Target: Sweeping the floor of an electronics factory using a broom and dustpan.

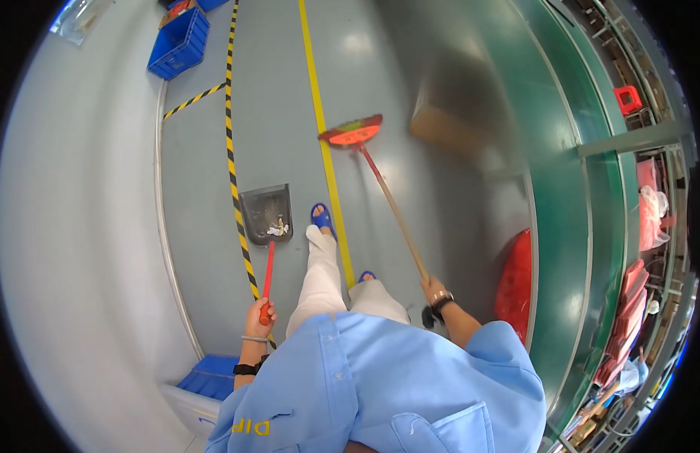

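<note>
My left hand (258, 317) is wrapped round the red handle of a dustpan (259, 206). Its dark grey pan rests near the striped floor tape and holds some pale scraps (277, 229). In my right hand (435, 291) is the long wooden stick of a broom (396, 208). The broom's orange-red head (352, 133) lies out ahead, touching or just over the yellow floor line. Pan and broom head are well apart.
A green workbench (550, 226) runs along the right, with a red bag (514, 287) under it and a cardboard box (448, 124) farther ahead. Blue crates (179, 44) stand by the left wall. A white bin with a blue lid (210, 377) is close on my left.
</note>
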Demonstrator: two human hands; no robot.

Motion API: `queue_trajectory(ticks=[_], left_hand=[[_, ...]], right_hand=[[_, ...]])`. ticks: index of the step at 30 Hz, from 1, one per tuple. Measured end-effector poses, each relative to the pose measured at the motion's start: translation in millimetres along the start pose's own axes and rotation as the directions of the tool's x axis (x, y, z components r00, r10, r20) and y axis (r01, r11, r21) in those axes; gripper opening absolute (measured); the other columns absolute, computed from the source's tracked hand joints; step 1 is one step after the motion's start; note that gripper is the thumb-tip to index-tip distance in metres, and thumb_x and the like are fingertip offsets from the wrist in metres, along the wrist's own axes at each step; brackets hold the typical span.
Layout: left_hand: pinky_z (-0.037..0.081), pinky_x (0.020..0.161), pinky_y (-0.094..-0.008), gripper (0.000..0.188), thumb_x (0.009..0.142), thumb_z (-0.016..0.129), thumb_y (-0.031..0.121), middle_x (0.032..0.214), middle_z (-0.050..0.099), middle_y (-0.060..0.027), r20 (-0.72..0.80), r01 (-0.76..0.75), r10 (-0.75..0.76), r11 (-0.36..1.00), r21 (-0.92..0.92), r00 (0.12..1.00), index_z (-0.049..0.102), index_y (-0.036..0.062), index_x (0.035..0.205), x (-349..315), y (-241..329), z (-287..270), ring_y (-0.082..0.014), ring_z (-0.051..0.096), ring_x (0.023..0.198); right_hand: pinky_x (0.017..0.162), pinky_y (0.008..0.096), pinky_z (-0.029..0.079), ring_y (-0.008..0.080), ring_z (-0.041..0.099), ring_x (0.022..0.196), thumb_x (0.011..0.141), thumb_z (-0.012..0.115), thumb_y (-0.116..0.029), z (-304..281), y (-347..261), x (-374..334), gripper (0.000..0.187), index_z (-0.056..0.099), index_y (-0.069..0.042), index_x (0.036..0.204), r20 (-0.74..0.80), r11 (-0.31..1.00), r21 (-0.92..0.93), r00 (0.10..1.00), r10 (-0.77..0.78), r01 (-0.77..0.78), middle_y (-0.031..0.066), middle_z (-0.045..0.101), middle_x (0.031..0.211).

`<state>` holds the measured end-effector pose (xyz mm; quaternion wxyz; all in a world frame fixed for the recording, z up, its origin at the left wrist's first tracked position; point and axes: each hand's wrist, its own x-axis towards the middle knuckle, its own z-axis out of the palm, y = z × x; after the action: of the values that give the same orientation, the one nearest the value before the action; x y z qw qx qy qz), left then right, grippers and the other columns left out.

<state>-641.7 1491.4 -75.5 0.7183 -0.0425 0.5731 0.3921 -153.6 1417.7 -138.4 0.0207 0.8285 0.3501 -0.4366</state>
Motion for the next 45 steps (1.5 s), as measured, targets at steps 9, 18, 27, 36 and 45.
queue_trajectory(ticks=[9,18,27,36,45], left_hand=[[0.041,0.044,-0.0279,0.013,0.081,0.051,0.014,0.066,0.051,-0.0073,-0.102,0.058,-0.063,0.997,-0.055,0.993,0.048,0.0015,0.08,137,123,138,-0.0148,0.048,0.052],[0.049,0.062,-0.0295,0.04,0.086,0.044,0.032,0.092,0.056,-0.0137,0.037,0.029,-0.02,0.961,-0.275,0.999,0.046,-0.0021,0.107,204,172,241,-0.0182,0.057,0.076],[0.048,0.061,-0.0329,0.052,0.086,0.041,0.042,0.104,0.054,-0.0142,-0.049,0.304,-0.3,0.935,0.185,0.953,0.03,0.012,0.127,139,170,351,-0.0239,0.057,0.078],[0.041,0.04,-0.0316,0.051,0.086,0.046,0.037,0.068,0.048,-0.008,0.009,0.433,-0.514,0.73,0.528,0.857,0.029,0.0091,0.126,151,139,406,-0.0187,0.047,0.045],[0.042,0.04,-0.0307,0.037,0.085,0.047,0.015,0.057,0.047,-0.0085,-0.239,0.575,-0.574,0.522,0.63,0.783,0.035,0.0043,0.118,177,110,463,-0.0174,0.046,0.043]], right_hand=[[0.041,0.0327,0.039,0.0165,0.047,0.046,0.085,0.044,-0.031,-63,-336,194,0.028,0.049,-0.004,0.082,0.157,0.82,0.573,0.982,-0.102,-0.006,0.0058,0.048,0.058],[0.045,0.0351,0.05,0.0224,0.056,0.049,0.082,0.048,-0.02,-27,-445,201,0.021,0.044,0.0,0.087,0.541,0.591,0.748,0.792,-0.283,-0.3,0.0096,0.052,0.066],[0.048,0.0346,0.05,0.0221,0.059,0.06,0.08,0.049,-0.037,-53,-449,204,0.04,0.048,-0.001,0.096,0.719,0.778,0.582,0.597,-0.356,-0.237,0.0124,0.057,0.078],[0.064,0.0348,0.047,0.0198,0.053,0.07,0.083,0.042,-0.045,-181,-324,373,0.04,0.051,-0.007,0.093,0.312,0.078,0.948,0.949,-0.046,-0.308,0.0075,0.053,0.079],[0.048,0.0399,0.052,0.0265,0.056,0.076,0.08,0.05,-0.034,-320,-175,582,0.039,0.045,0.0,0.1,0.121,-0.162,0.986,0.83,0.545,-0.037,0.0129,0.051,0.095]])
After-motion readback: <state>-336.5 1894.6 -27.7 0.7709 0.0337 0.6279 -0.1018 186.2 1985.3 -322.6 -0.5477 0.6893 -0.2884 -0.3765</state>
